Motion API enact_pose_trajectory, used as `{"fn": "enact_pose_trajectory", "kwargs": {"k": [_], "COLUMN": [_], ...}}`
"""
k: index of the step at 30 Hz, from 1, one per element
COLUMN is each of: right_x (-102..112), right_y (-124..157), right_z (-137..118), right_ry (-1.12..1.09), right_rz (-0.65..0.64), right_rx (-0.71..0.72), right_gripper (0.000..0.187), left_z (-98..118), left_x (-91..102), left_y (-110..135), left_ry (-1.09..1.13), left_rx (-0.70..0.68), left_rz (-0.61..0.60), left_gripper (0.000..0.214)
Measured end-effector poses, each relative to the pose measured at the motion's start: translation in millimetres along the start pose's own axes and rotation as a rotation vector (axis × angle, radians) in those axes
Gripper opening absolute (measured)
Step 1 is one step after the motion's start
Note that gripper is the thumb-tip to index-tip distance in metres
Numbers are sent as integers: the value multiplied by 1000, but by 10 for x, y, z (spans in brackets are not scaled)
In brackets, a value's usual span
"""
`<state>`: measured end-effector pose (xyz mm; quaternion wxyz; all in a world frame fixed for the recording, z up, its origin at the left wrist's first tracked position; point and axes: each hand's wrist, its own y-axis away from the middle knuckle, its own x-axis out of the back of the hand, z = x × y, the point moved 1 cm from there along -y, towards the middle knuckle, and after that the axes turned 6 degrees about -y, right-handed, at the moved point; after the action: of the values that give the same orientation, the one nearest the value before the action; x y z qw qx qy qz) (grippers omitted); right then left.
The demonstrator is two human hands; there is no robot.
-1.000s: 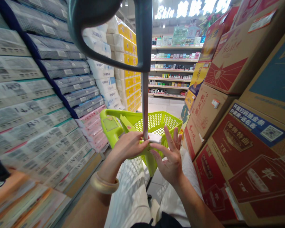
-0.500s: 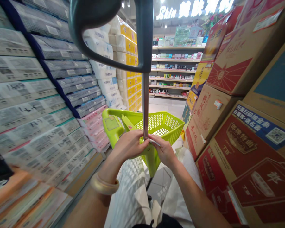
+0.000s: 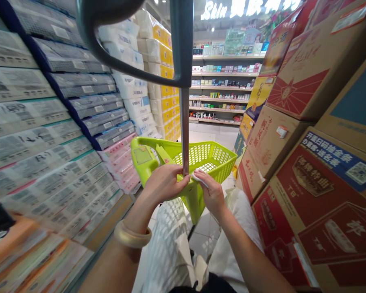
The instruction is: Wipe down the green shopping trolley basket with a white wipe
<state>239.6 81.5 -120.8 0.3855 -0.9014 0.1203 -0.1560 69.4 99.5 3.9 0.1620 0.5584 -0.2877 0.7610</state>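
Note:
A lime-green shopping basket [image 3: 224, 166] with pierced sides stands in front of my knees. From its near edge rises a metal pole [image 3: 184, 126], topped by a dark grey looped handle [image 3: 140, 77]. My left hand [image 3: 164, 182] is closed on the basket's near rim at the foot of the pole, its thumb on my side and its other fingers mostly hidden. Just right of the pole, my right hand [image 3: 213, 194] pinches a small white wipe or folded tissue [image 3: 200, 178] against the rim. A gold-coloured bangle [image 3: 132, 236] circles my left wrist.
Stacked plastic-wrapped packs [image 3: 33, 142] wall the left side, with yellow-and-white packs [image 3: 164, 81] behind them. Piled cardboard cartons [image 3: 329, 187] close in on the right. Shelves of small goods [image 3: 222, 85] stand beyond the tiled floor ahead.
My right hand with the white wipe has shifted slightly right, away from the pole. My left hand stays on the rim. The view has turned a little, moving the pole leftward.

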Motion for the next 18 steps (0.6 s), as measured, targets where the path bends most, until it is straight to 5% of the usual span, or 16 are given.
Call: {"fn": "enact_pose_trajectory", "kwargs": {"k": [5, 11, 18], "right_x": [14, -132, -16], "right_y": [1, 95, 9], "right_z": [104, -168, 146], "right_ry": [51, -63, 54], "right_rz": [125, 31, 148], "right_rx": [-132, 14, -106], "right_gripper": [32, 37, 31], "left_z": [0, -53, -97], "left_x": [-15, -20, 5], "left_y": [-11, -8, -10], "left_ry": [-19, -15, -48], "left_rx": [13, -17, -25], "left_rz": [-7, 20, 29], "left_gripper": [24, 27, 23]}}
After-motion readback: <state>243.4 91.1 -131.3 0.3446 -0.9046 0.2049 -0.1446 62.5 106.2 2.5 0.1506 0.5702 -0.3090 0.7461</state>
